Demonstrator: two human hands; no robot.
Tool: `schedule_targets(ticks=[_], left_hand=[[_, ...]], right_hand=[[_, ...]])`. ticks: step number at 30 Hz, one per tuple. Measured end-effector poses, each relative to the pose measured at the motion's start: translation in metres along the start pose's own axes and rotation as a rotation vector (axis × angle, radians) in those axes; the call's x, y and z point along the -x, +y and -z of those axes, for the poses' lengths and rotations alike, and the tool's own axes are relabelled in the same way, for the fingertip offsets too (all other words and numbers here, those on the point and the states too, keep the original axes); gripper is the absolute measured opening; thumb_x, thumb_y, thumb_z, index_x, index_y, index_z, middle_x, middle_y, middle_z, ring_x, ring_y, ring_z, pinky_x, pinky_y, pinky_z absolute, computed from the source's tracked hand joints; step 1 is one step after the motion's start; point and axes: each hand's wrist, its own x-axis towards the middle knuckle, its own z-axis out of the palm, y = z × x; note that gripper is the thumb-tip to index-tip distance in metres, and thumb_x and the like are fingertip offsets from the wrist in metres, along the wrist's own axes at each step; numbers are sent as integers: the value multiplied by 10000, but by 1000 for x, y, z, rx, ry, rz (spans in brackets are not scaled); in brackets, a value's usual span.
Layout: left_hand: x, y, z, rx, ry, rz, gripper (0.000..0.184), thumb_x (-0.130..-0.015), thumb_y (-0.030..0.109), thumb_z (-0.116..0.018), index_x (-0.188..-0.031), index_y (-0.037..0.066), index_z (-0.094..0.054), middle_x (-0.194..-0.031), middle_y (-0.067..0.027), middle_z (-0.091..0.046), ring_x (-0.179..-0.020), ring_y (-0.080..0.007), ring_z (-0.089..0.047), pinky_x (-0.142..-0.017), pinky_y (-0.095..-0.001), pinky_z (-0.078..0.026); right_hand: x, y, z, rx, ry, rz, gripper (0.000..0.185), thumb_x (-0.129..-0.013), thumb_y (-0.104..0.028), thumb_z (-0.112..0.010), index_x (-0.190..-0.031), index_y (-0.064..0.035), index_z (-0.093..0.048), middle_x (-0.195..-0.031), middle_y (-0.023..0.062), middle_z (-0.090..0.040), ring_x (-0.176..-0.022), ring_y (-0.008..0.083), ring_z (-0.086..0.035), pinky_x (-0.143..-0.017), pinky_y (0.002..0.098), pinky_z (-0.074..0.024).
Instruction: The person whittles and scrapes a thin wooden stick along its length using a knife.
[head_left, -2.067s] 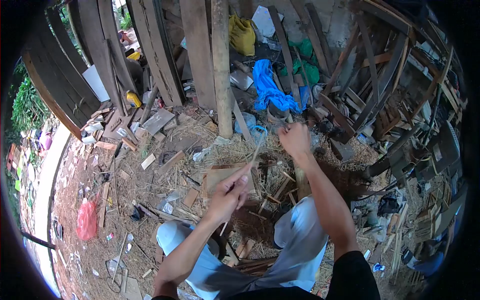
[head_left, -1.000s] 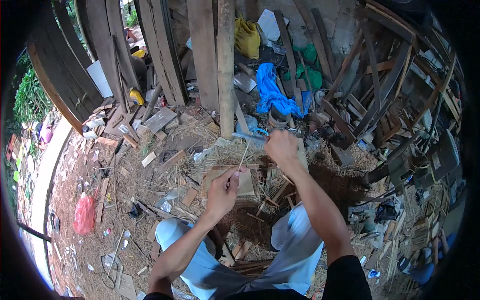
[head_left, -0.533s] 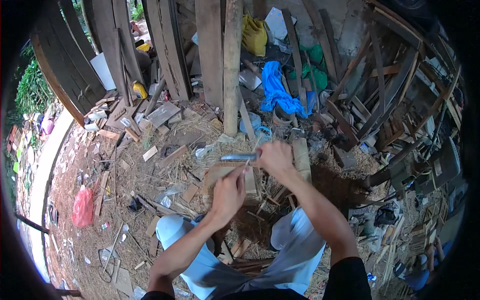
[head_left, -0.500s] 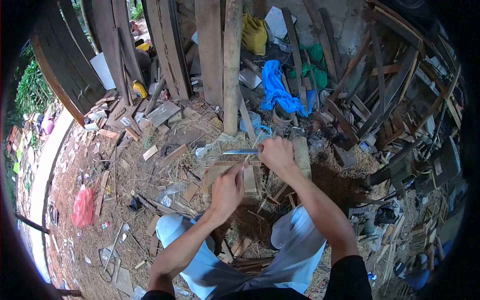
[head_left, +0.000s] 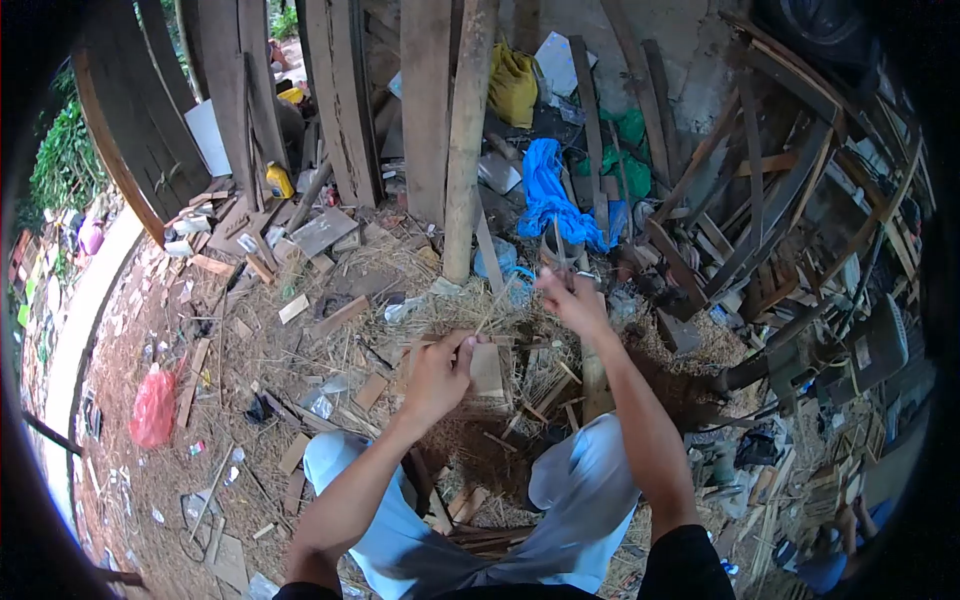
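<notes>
My left hand [head_left: 440, 376] is closed, thumb and fingers pinching a thin pale wooden strip [head_left: 497, 308] that slants up and away to the right. A knife is held in my right hand [head_left: 575, 305], its fingers wrapped round the handle, which they hide. The narrow knife blade [head_left: 558, 240] points away from me and looks thin at this angle. A gap lies between the knife and the strip. Below and just right of my left hand is a flat wooden block [head_left: 488, 372] on the ground, between my knees.
Wood scraps and shavings cover the ground. A wooden post [head_left: 464, 180] stands ahead, a crumpled blue plastic sheet [head_left: 550, 190] beyond my right hand. A red plastic bag [head_left: 152, 410] lies left. Stacked timber [head_left: 760, 200] fills the right. Another person [head_left: 830, 565] shows at lower right.
My right hand has moved up and right, and the blade has turned from pointing left across the strip to pointing away. My left hand has shifted slightly left and down with the strip.
</notes>
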Motion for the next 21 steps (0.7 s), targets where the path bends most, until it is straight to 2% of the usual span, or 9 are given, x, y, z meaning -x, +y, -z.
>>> schedule_targets(ticks=[2, 5, 9, 11, 14, 16, 17, 19, 21], left_hand=[[-1, 10, 4, 14, -189, 137, 210, -923, 191, -488, -1009, 54, -623, -771, -150, -618, -648, -248, -586, -635, -338, -454], [2, 5, 2, 40, -203, 144, 207, -919, 190, -497, -1001, 48, -623, -765, -114, -605, -645, -207, -562, -633, -318, -444], [3, -7, 17, 33, -301, 264, 188, -920, 175, -498, -979, 48, -624, -771, -84, -599, -646, -150, -534, -629, -302, -433], [7, -12, 17, 79, -295, 163, 181, -924, 174, -496, -972, 49, -618, -733, -49, -580, -623, -110, -507, -611, -265, -421], [8, -7, 11, 164, -297, 259, 176, -933, 163, -489, -1009, 60, -610, -693, -18, -537, -631, -86, -481, -603, -233, -403], [7, -20, 2, 259, -284, 295, 191, -919, 161, -506, -1036, 50, -607, -733, -30, -571, -631, -103, -506, -604, -255, -426], [6, -24, -1, 354, -270, 323, 214, -905, 160, -522, -1063, 40, -603, -773, -42, -606, -631, -120, -531, -604, -277, -449], [4, -3, -1, 454, -228, 398, 202, -922, 146, -505, -1073, 48, -596, -751, -15, -549, -636, -88, -470, -571, -243, -388], [5, 4, 0, 550, -192, 471, 192, -938, 132, -488, -1084, 56, -588, -728, 12, -492, -642, -55, -409, -538, -210, -327]], right_hand=[[9, -15, -15, -178, -121, -39, 385, -880, -389, -566, -889, -15, -658, -695, 25, -591, -611, 85, -489, -557, 280, -396], [10, -16, -23, -365, -294, 111, 316, -890, -327, -575, -887, -20, -651, -700, -8, -583, -592, 88, -478, -543, 270, -374], [-3, -12, -1, -584, -55, 23, 320, -908, -343, -549, -851, -36, -618, -598, -31, -488, -405, 12, -308, -365, 188, -196], [0, -10, 7, -609, -31, -19, 337, -914, -351, -536, -841, -33, -616, -595, -29, -491, -409, 13, -310, -366, 188, -196], [0, -3, 3, -584, 9, -92, 377, -934, -377, -491, -832, -37, -616, -595, -22, -499, -411, 35, -345, -382, 200, -247], [-7, 17, -16, -377, 120, 151, 383, -920, -376, -506, -779, -42, -628, -565, 17, -509, -423, 91, -416, -430, 249, -345], [3, 7, -15, 74, 110, 198, 363, -899, -337, -523, -737, -37, -645, -547, 102, -557, -476, 198, -539, -525, 335, -442], [23, -11, -34, 328, 59, 382, 293, -843, -285, -558, -714, -43, -661, -575, 187, -591, -584, 291, -626, -601, 403, -490], [45, -29, -51, 548, -71, 383, 257, -817, -270, -574, -735, -47, -670, -618, 199, -607, -629, 320, -635, -625, 416, -501]])
